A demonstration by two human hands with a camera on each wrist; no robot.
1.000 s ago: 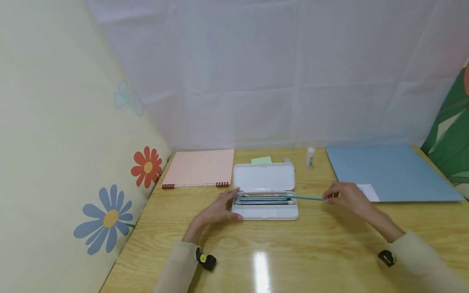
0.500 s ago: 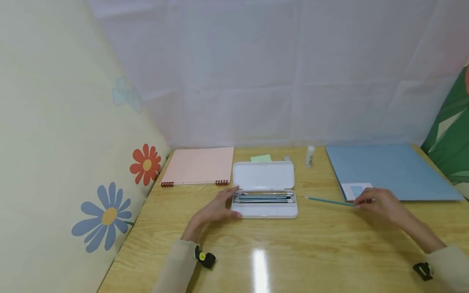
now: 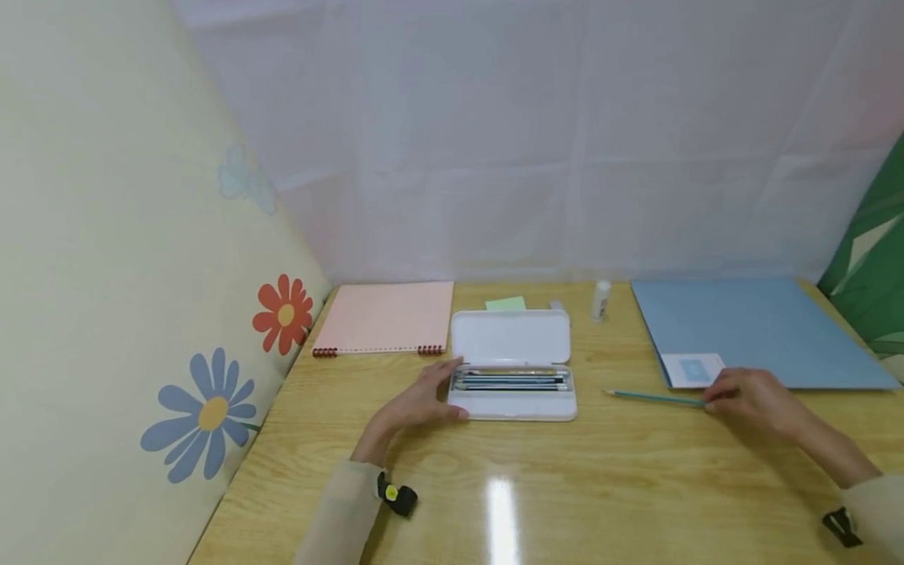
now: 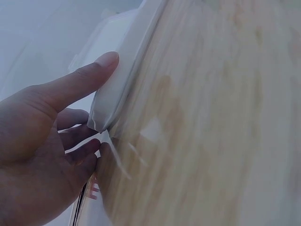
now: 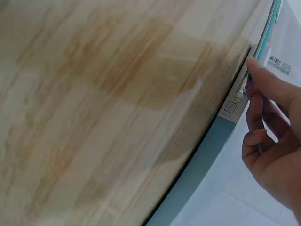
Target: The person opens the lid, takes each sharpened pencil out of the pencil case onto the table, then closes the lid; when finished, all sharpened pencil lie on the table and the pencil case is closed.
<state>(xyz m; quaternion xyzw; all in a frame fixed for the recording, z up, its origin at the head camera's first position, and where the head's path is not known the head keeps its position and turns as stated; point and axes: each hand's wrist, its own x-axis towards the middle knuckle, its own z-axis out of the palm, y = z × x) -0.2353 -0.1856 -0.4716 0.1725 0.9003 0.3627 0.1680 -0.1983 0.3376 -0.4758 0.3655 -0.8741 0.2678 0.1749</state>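
Pinching a slim teal pencil [image 3: 653, 398] with the right hand [image 3: 756, 399], right of the open white plastic pencil case [image 3: 526, 405]; gripping the case's left end with the left hand [image 3: 417, 400]. Seemingly at the pencil-handling step, likely calling next for a level, steady pinch.

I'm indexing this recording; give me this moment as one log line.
left hand: holds open pencil case | right hand: pinches teal pencil | teal pencil: outside case, tip toward it

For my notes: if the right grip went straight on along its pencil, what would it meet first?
The pencil points at the right end of the white case, so probably that, tip first, unless the pencil rides above its rim.
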